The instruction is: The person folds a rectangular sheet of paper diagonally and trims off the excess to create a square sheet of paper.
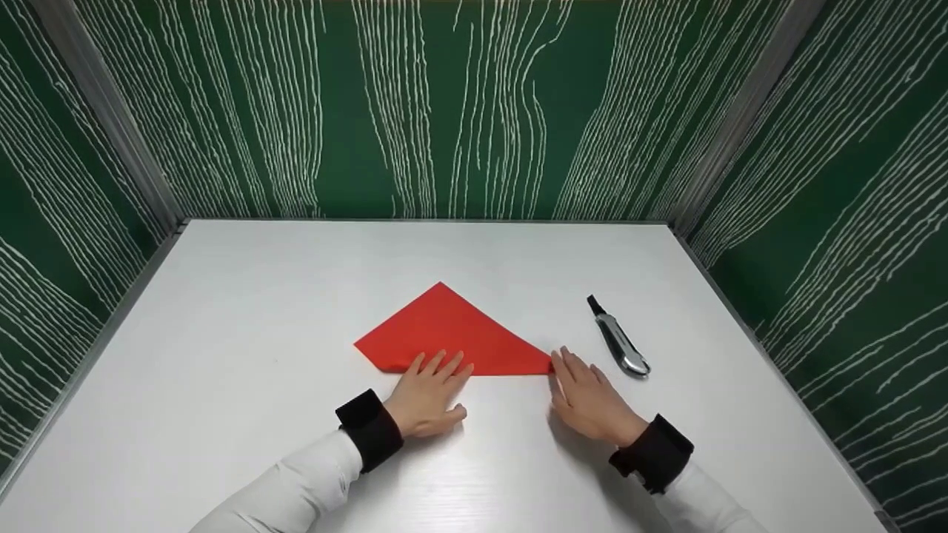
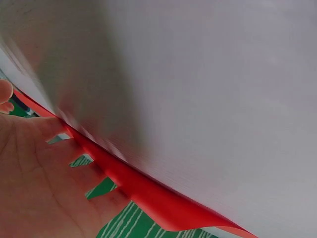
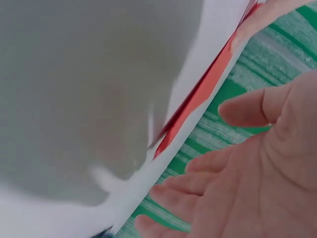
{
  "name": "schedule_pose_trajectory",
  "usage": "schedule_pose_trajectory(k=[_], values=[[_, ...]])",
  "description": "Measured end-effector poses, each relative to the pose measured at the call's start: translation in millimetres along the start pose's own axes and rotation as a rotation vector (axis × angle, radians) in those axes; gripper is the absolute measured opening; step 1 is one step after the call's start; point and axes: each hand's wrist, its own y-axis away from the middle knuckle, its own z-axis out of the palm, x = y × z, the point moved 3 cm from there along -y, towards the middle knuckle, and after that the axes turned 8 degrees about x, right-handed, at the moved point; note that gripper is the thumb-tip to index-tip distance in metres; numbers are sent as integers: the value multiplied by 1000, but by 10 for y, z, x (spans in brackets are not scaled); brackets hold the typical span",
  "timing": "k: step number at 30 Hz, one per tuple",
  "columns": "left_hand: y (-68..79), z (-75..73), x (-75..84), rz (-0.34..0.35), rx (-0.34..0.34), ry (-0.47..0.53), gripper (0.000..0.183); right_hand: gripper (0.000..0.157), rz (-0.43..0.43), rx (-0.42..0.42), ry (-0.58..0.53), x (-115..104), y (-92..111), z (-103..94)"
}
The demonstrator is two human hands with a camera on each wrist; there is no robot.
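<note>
A folded sheet of red paper lies on the table, its peak pointing away and its long folded edge toward the person. My left hand rests its spread fingertips on the near edge, left of the middle. In the left wrist view, that edge of the red paper bulges up beside the fingers. My right hand is at the narrow right corner, its fingers extended and nearly together. From the right wrist, the right hand shows straight fingers near the paper's tip; whether they touch it is unclear.
A grey and black utility knife lies right of the paper, beyond the right hand. The white table is bordered at the back and sides by green panels with white wavy lines.
</note>
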Motion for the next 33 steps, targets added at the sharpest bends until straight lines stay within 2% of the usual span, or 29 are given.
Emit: schedule_pose_trajectory(k=[5, 11, 21, 33], values=[[-12, 37, -4, 5, 8, -31, 69, 60, -64, -107, -49, -219, -140, 152], [-14, 48, 2, -3, 0, -46, 70, 65, -64, -217, -43, -385, -305, 301], [-11, 31, -13, 6, 1, -38, 70, 71, -73, -242, 51, -484, -436, 369], [4, 11, -35, -40, -77, 58, 71, 78, -73, -248, 72, -509, -438, 371]])
